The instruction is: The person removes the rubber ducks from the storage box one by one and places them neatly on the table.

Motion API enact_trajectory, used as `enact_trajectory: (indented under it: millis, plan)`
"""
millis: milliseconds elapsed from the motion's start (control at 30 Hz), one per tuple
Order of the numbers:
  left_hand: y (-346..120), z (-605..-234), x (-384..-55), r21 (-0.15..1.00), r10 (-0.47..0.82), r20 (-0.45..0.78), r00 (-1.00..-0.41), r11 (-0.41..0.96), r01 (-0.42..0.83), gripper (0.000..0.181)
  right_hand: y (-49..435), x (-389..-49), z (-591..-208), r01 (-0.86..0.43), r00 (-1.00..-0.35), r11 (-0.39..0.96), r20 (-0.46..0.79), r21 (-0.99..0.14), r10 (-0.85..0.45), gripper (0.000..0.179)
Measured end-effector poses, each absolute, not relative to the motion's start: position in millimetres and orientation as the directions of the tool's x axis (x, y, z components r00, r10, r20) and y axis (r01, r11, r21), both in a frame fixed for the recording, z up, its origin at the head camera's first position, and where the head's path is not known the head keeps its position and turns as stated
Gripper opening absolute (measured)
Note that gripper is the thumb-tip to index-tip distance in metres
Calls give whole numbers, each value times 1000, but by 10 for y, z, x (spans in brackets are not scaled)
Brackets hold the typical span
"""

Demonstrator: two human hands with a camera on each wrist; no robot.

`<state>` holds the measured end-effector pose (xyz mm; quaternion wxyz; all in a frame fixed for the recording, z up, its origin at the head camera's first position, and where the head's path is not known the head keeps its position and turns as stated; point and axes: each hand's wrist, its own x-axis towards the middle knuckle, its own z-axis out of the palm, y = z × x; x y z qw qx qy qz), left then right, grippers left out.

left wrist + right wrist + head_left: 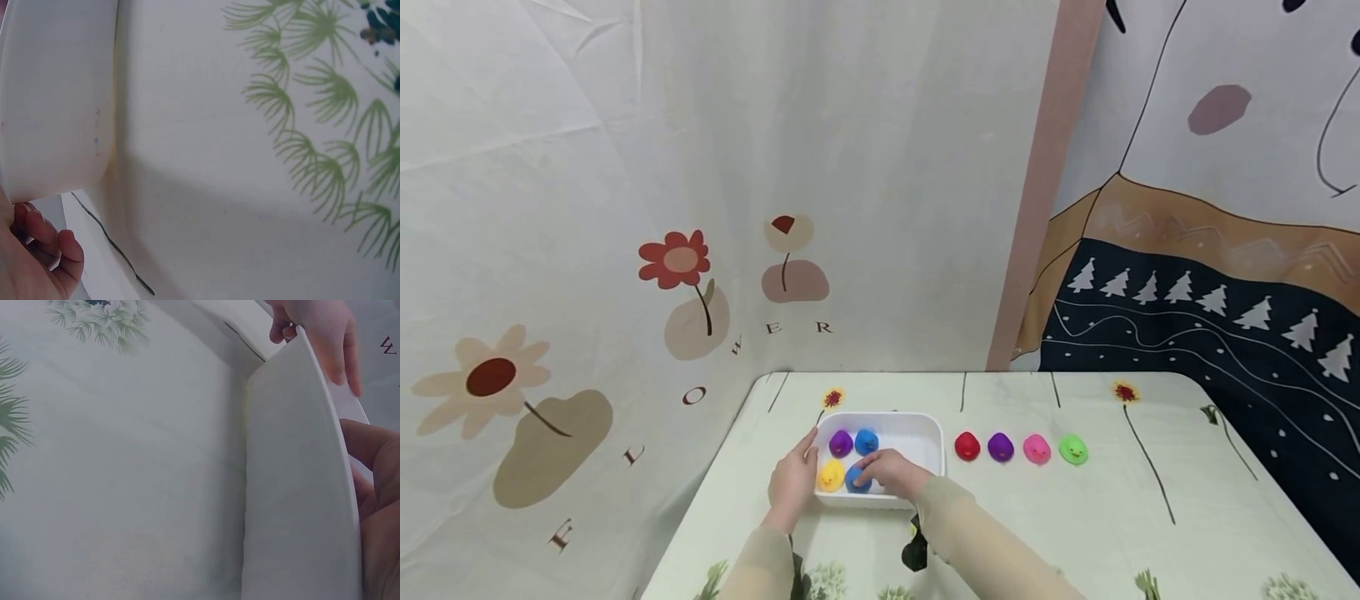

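Observation:
A white plastic tray (921, 446) stands on the table, and my left hand (793, 482) grips its left end. In the left wrist view the fingers (72, 250) curl beside the tray's outer wall (56, 106). My right hand (897, 473) reaches over the near rim and pinches a blue toy duck (853, 479) at the tray's front left. A yellow toy duck (831, 476), a purple one (841, 443) and another blue one (866, 441) sit close by inside. The right wrist view hides the held duck behind the tray wall (300, 481).
Right of the tray a row of toy ducks lies on the table: red (967, 447), purple (1001, 447), pink (1037, 449) and green (1073, 450). A flower-printed cloth (1112, 517) covers the table. Printed curtains (880, 183) hang behind and at the sides.

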<state>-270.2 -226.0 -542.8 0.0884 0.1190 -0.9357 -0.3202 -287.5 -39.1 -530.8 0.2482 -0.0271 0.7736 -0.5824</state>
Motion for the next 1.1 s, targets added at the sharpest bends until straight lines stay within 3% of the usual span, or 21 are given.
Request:
enact_trajectory:
  millis: [267, 567, 1100]
  plan:
    - [-2247, -5400, -2697, 615, -280, 86, -956, 770, -170, 42, -356, -2907, -5290, 268, -864, 292, -364, -918, -349, 20]
    - [-2255, -5388, -2691, 610, -277, 57, -959, 770, -186, 43, -254, -2956, -5249, 261, -873, 360, -378, -896, -307, 18]
    - [-2254, -5391, -2670, 601, -264, 74, -962, 782, -168, 43, 15, -2949, -5058, 236, -848, 415, -395, -879, -355, 23]
